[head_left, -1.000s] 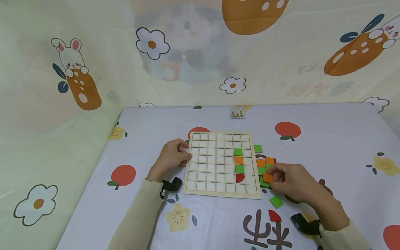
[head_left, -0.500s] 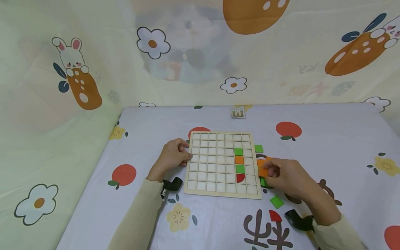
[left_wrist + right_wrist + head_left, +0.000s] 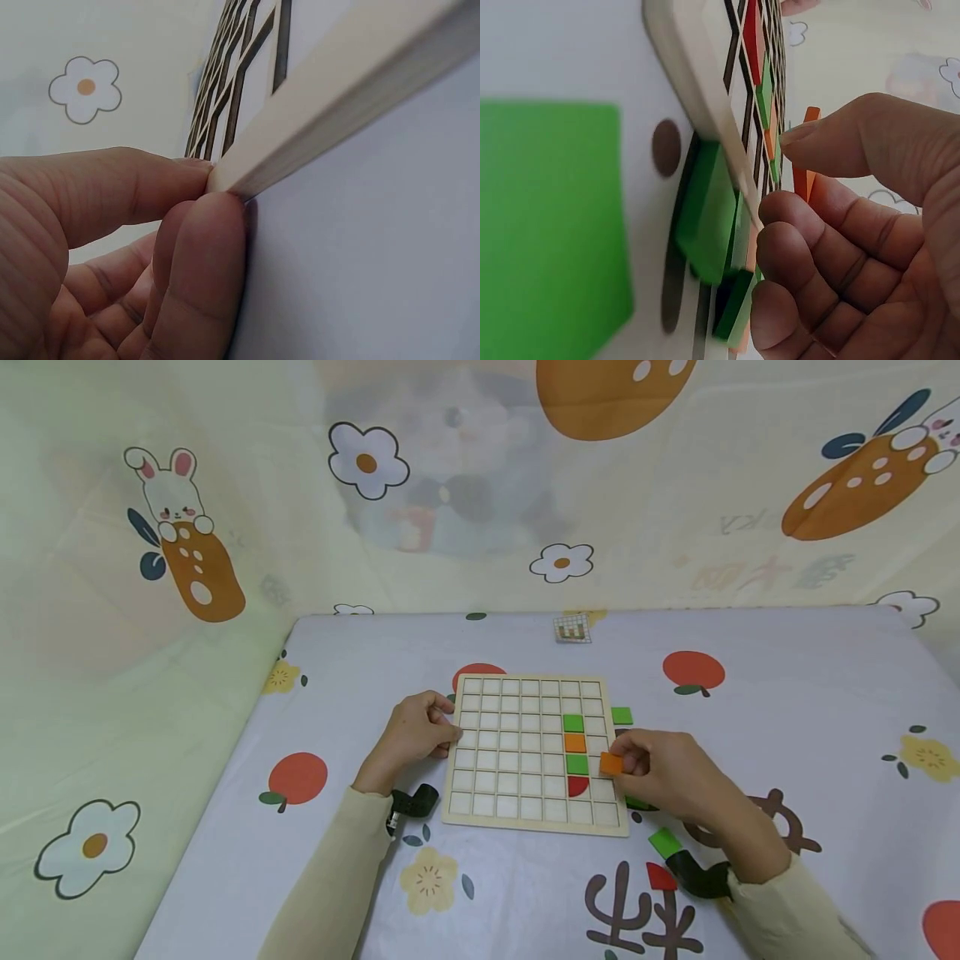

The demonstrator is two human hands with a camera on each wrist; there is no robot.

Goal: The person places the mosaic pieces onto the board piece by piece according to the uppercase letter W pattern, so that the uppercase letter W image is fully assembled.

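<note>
A pale wooden grid board (image 3: 487,821) lies flat on the table. My left hand (image 3: 411,732) pinches its left edge between thumb and fingers, as the left wrist view shows close up. One column of the board holds a green tile (image 3: 573,723), an orange tile (image 3: 574,743), another green tile (image 3: 577,764) and a red rounded piece (image 3: 577,787). Over the board's right border, my right hand (image 3: 678,781) pinches a loose orange square tile (image 3: 611,764); the right wrist view has this tile (image 3: 804,180) edge-on between thumb and fingers.
Right of the board, loose green tiles (image 3: 709,214) lie partly hidden by my right hand. A green tile (image 3: 622,716) sits behind them, another (image 3: 664,842) nearer me beside a red rounded piece (image 3: 661,877). A small card with a grid pattern (image 3: 572,629) lies at the back.
My right hand has moved left with the orange tile, from the loose tiles to over the board's right border. The left hand stays on the board's edge.
</note>
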